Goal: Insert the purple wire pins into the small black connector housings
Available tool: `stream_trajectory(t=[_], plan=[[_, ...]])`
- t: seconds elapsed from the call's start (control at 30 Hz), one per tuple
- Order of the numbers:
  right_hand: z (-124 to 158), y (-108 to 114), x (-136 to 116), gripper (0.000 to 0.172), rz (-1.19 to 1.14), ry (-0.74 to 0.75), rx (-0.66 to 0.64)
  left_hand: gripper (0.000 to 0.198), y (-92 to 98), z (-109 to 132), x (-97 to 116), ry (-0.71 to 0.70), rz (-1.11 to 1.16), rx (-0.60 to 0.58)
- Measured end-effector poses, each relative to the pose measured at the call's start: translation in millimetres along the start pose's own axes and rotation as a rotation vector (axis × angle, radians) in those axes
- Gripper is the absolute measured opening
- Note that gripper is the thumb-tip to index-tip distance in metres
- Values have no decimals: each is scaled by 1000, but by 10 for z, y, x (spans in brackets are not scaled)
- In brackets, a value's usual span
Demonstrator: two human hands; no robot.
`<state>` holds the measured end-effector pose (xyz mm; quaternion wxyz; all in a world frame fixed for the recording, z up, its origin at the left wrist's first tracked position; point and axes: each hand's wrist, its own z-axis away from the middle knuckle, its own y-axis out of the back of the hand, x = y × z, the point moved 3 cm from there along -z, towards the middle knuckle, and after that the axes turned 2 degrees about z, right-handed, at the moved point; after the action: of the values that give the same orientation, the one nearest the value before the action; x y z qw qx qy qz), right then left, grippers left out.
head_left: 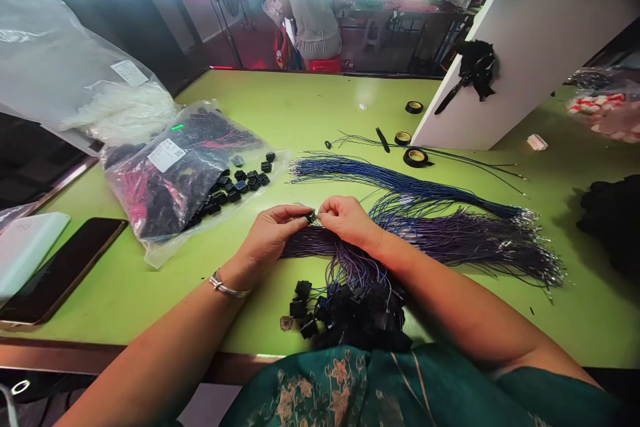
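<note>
Between thumb and fingers, my left hand (267, 237) pinches a small black connector housing (311, 217). My right hand (347, 219) is closed right beside it, its fingertips on what looks like a wire end at the housing; the fingers mostly hide it. Under both hands runs a bundle of purple wires (460, 240). Behind it lies a bundle of blue wires (380, 177) with bare metal tips. Close to my body is a heap of black housings with wires attached (357, 310).
A clear bag of black housings (170, 180) spills open at left, near a phone (63, 270). Black tape rolls (416, 157) and a black, pen-like tool (383, 139) lie behind the wires. A white panel (500, 67) stands at right. A seated person (316, 23) is beyond the table.
</note>
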<state>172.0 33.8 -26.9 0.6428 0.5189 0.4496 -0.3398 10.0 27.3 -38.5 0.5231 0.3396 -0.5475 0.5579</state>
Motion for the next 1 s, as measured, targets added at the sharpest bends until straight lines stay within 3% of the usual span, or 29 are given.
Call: stream_trajectory(t=[0.27,0.63,1.0], plan=[[-12,21,34,7,-127,-173,-61,22,26,-20,5,-69,34,-2],[7,15,13,2,-119,-136,-89,22,-1,5,23,-42,-40,-55],[7,28,-54,3,-45,-105,-71,26,-8,1,35,-56,-88,-21]])
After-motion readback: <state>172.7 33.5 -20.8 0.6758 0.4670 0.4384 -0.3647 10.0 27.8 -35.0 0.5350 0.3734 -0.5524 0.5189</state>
